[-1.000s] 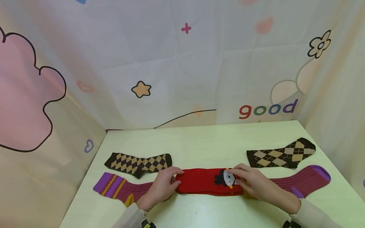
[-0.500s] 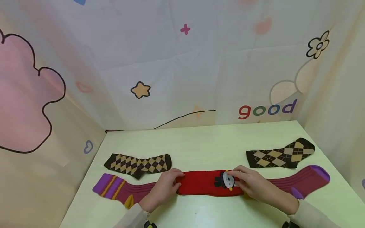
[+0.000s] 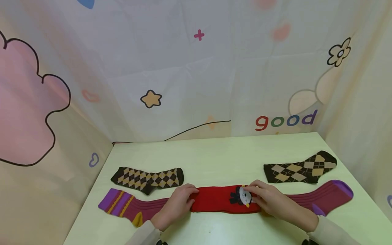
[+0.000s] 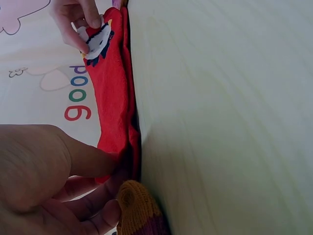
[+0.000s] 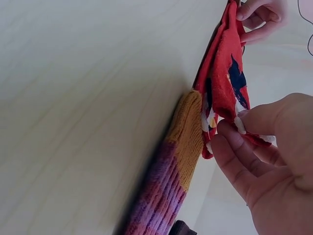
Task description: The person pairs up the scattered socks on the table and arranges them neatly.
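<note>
Two red socks (image 3: 214, 199) with a white cartoon face at one end lie stacked across the front middle of the table. My left hand (image 3: 175, 204) pinches their left end; in the left wrist view the thumb lies on top of the red cloth, with the fingers behind it. At the face end, my right hand (image 3: 272, 200) pinches the upper sock between thumb and fingertips. The right wrist view shows this corner of the upper sock (image 5: 225, 93) lifted a little off the lower one. Mustard-tipped maroon socks lie partly hidden behind both hands.
On the left lie a brown argyle sock (image 3: 150, 178) and a maroon sock with purple stripes (image 3: 122, 204). Another argyle sock (image 3: 301, 168) and another maroon sock (image 3: 329, 195) lie on the right. A printed curtain (image 3: 190, 75) hangs behind the pale table (image 3: 211, 153).
The two red layers now line up more evenly along their front edge. Both hands keep their grip in nearly the same place; the head view has tilted slightly upward.
</note>
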